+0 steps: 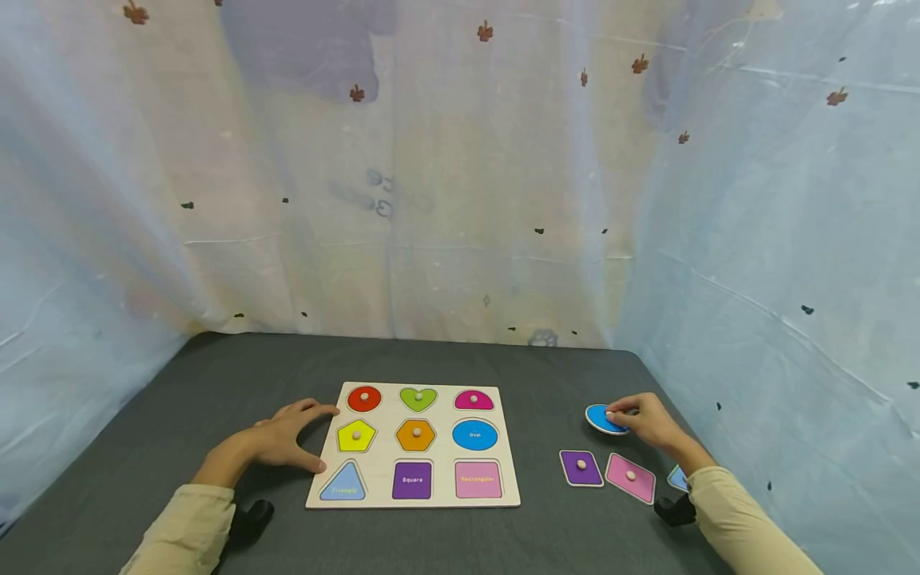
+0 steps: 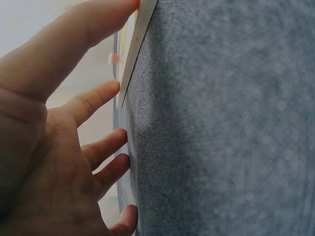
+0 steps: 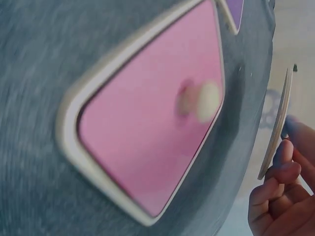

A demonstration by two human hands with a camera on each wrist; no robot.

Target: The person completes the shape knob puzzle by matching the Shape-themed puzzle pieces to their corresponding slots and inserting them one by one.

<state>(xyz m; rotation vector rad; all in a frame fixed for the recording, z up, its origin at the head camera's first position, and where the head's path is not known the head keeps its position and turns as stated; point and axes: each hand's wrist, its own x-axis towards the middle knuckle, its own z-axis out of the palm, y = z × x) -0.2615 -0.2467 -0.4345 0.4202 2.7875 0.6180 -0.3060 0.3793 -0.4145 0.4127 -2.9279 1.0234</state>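
A wooden shape puzzle board (image 1: pixel 381 483) lies flat on the grey table. My left hand (image 1: pixel 283 438) touches its left edge with thumb and index finger spread, the other fingers loose in the left wrist view. Over at the right, my right hand (image 1: pixel 650 421) pinches a blue oval puzzle piece (image 1: pixel 602 418) and holds it tilted above the cloth; the right wrist view shows the piece edge-on (image 3: pixel 278 130). Below that hand lie a purple square piece (image 1: pixel 575 471) and a pink rectangular piece (image 1: pixel 625 484), each with a knob. A light-blue piece (image 1: pixel 678 477) is partly hidden by the right wrist.
The board's top row and two middle slots hold knobbed pieces, including a red circle (image 1: pixel 359 403) and an orange hexagon (image 1: pixel 410 438). The oval, triangle, square and rectangle slots show printed names. A pale patterned curtain (image 1: pixel 460 200) hangs behind and beside the grey table (image 1: pixel 431 543).
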